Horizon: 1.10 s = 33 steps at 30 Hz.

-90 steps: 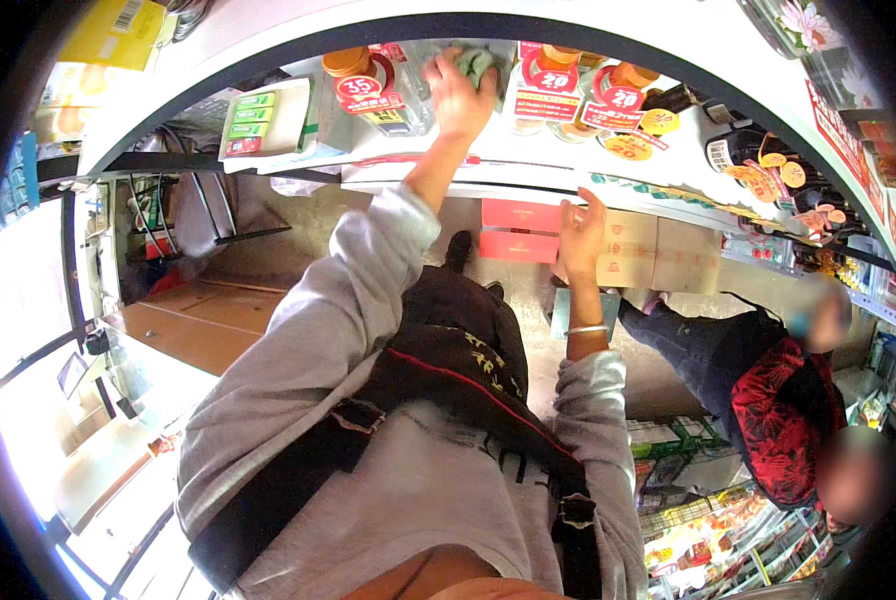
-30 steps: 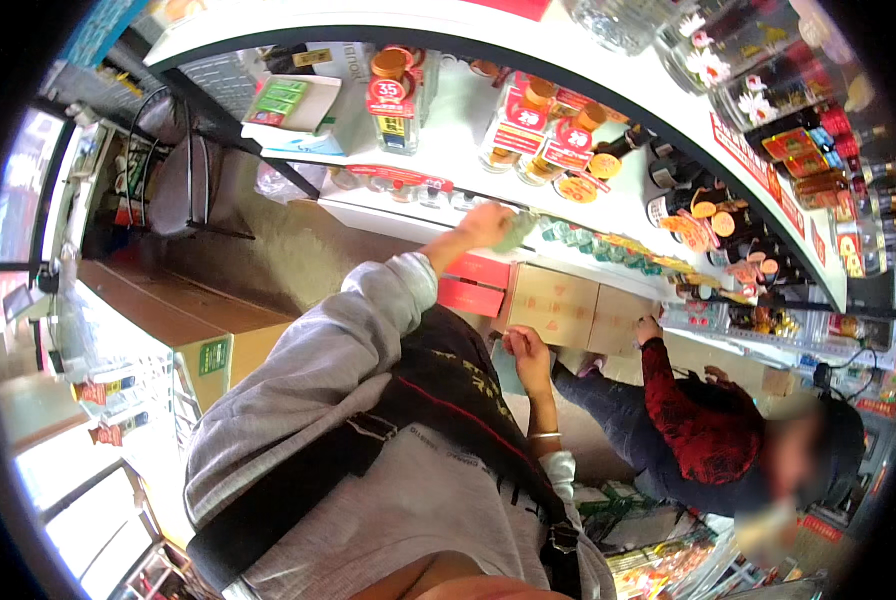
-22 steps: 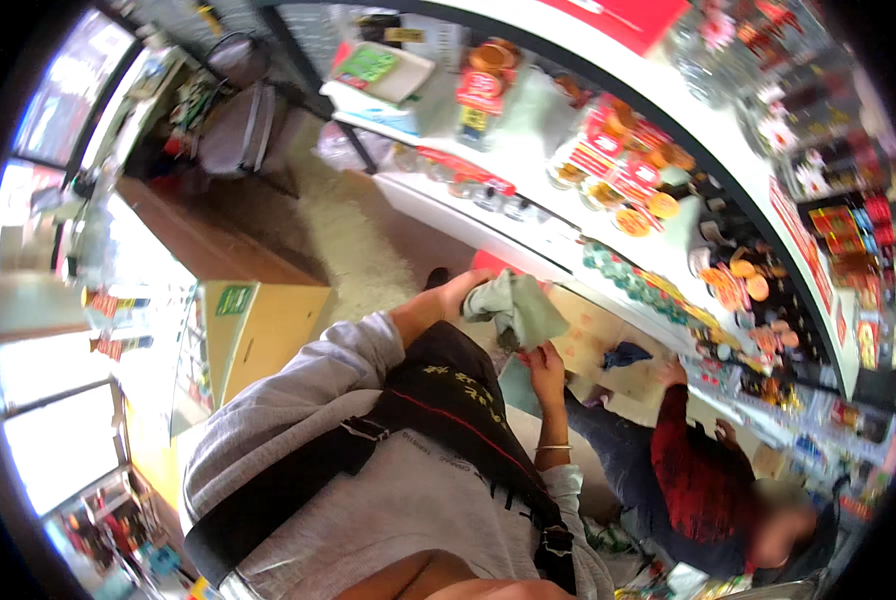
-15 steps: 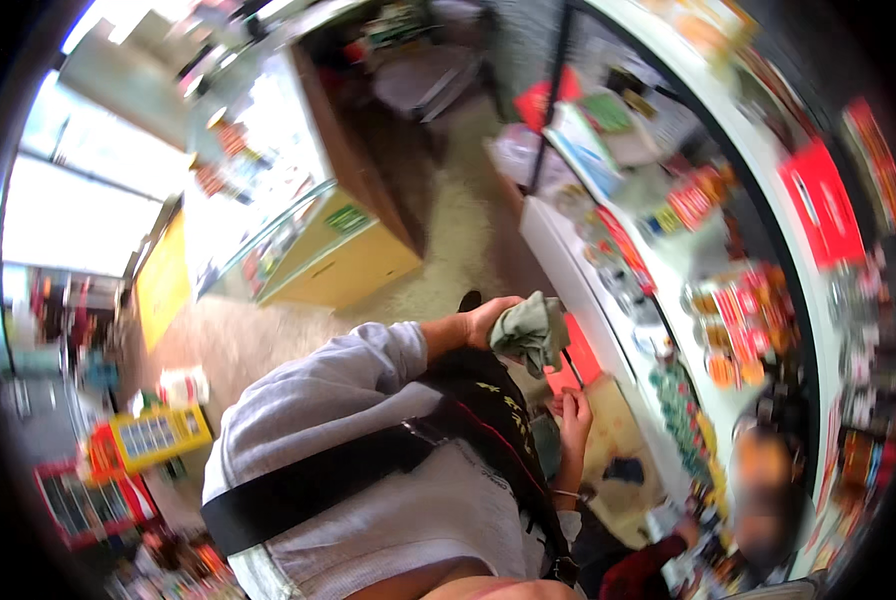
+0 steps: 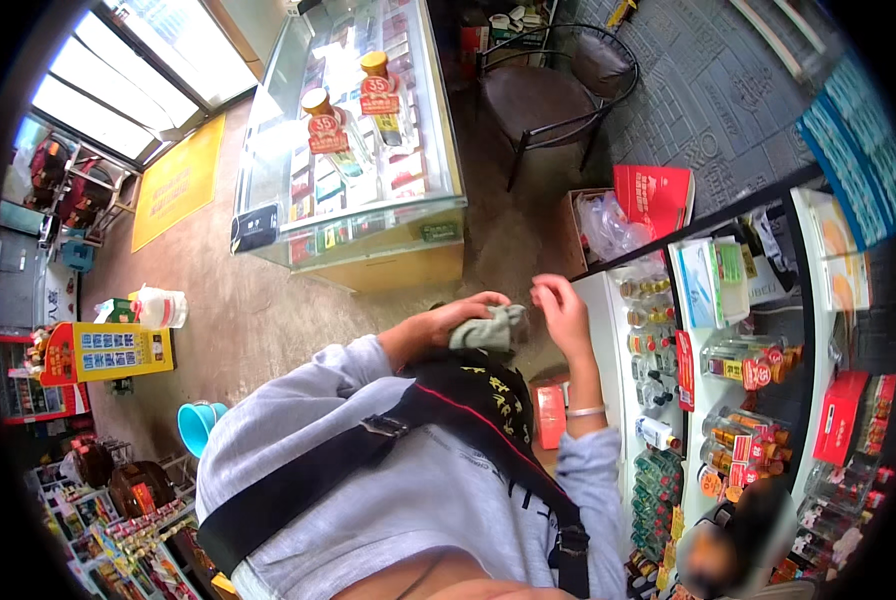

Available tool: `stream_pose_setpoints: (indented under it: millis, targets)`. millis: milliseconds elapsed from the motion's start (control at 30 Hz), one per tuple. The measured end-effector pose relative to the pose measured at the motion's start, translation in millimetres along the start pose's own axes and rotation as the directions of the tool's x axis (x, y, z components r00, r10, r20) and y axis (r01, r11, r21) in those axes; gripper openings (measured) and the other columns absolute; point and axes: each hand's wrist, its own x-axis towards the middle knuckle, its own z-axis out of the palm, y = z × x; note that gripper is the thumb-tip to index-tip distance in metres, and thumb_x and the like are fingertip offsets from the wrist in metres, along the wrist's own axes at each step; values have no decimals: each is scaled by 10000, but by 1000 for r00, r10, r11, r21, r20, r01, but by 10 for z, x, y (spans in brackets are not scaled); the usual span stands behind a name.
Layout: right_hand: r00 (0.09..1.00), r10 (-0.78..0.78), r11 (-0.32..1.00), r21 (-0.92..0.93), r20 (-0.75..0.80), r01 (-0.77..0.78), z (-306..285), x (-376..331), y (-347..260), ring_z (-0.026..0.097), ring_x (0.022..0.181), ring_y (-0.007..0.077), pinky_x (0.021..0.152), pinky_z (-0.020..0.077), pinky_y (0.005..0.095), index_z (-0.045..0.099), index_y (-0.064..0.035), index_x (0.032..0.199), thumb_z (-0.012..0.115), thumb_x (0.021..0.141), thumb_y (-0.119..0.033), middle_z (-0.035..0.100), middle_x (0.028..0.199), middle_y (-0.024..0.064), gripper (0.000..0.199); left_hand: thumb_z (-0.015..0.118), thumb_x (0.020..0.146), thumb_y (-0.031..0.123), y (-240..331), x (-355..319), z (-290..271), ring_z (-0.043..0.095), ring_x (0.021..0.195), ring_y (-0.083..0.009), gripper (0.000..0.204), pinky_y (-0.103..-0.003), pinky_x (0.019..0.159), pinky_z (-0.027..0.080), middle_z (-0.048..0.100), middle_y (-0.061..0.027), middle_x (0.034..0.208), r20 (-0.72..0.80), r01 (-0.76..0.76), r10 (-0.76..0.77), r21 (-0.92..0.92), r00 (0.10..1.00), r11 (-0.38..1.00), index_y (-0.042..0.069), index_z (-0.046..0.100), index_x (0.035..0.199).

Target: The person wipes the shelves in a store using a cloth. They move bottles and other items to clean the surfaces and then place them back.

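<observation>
My left hand [image 5: 455, 318] is closed around a crumpled grey-green cloth [image 5: 488, 328], in front of my chest. Part of the cloth sticks out past the fingers on the right. Just beside it, my right hand [image 5: 561, 308] is raised with its fingers curled in, apart from the cloth. Nothing shows between those fingers. A black apron [image 5: 468, 400] with yellow lettering hangs over my grey sweatshirt.
A glass display counter [image 5: 368, 225] stands ahead, with two yellow-capped jars on top. On the right, a white shelf [image 5: 693, 285] holds bottles and boxes. A black chair [image 5: 543, 100] is at the back. To the left are a yellow display box [image 5: 123, 350] and blue bucket [image 5: 200, 425].
My view has swung toward the right. My right hand has risen from lower down to near the cloth. The cloth stays in my left hand.
</observation>
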Motion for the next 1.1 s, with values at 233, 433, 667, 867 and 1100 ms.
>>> stream_pose_setpoints:
  millis: [233,433,667,867,1100]
  targets:
    - [925,-302,921,-181,231,346,1305,1549,-1413,605,787,131,706,488,263,593,-16,1009,594,864,-116,623,909,68,177,499,791,98,789,-808,-1154,592,939,-211,288,-331,847,507,569,-86,1031,-88,-213,198,-224,976,951,64,509,1077]
    - [840,-499,718,-440,214,539,2268,2077,-2157,623,776,253,654,501,365,546,-89,1129,675,780,-342,606,917,102,450,475,851,214,915,-1142,-1725,609,980,-215,330,-346,843,509,611,-97,1097,-263,-336,237,-447,935,829,60,550,1133]
    - [819,-443,554,-607,364,569,2788,2476,-2233,651,791,283,632,515,417,587,-37,993,627,706,-369,631,897,143,440,375,959,413,1047,-1070,-1995,602,1018,-250,509,-372,894,483,608,-129,1151,-331,-436,308,-450,892,780,2,522,1221]
    - [790,-531,511,-627,307,588,2711,2413,-1982,654,599,277,521,495,419,530,-52,900,657,702,-424,639,665,115,440,342,958,460,1237,-1184,-2039,555,1106,-284,558,-403,952,448,577,-139,1205,-174,-327,285,-314,943,891,14,489,1259]
    - [742,-661,561,-585,109,586,2161,1863,-2065,629,554,276,502,492,383,505,-41,847,721,662,-383,604,622,106,444,328,959,444,1337,-993,-2214,497,1159,-297,533,-419,983,409,503,-138,1288,-133,-457,472,126,872,880,47,441,1296]
